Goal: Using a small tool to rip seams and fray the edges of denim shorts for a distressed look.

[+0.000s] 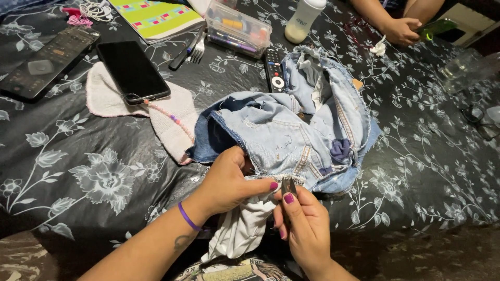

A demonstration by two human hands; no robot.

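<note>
Black floral tablecloth [78, 171] covers the table. At its near edge lie jeans [291, 130]; the left hand [229, 182] pinches their hem, the right hand [304, 224] pinches a small metal tool [288, 186] beside it. Phone [133, 70] lies far left.

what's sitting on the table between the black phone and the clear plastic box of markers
In the head view, a fork and a dark pen lie side by side on the flowered tablecloth, between the black phone and the clear plastic box.
</note>
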